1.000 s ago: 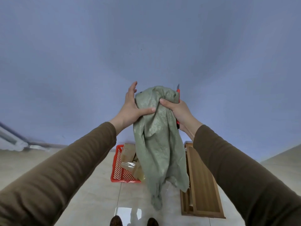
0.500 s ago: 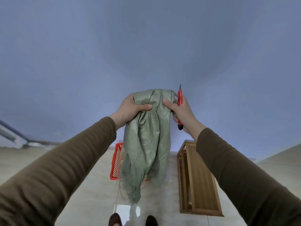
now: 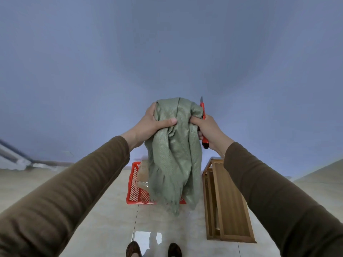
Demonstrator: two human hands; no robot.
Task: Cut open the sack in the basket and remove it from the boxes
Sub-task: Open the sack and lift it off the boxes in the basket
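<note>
I hold the green woven plastic sack (image 3: 174,156) bunched higher than a second ago, its frayed end now clear above the red plastic mesh basket (image 3: 136,186). My left hand (image 3: 150,123) pinches the fabric; my right hand (image 3: 207,128) pinches fabric while its fingers wrap the red utility knife (image 3: 203,125). Removal looks complete: taped cardboard boxes (image 3: 142,175) sit exposed. The floor is glossy beige tile (image 3: 104,219), with a wooden frame (image 3: 228,204) just right of the basket and a blue wall (image 3: 167,52) behind.

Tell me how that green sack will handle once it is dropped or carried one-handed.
Probably floppy: the sack hangs in loose folds from both hands. Likely light, since it is held high with a knife sharing the right hand's grip. Its frayed bottom edge may snag.
</note>
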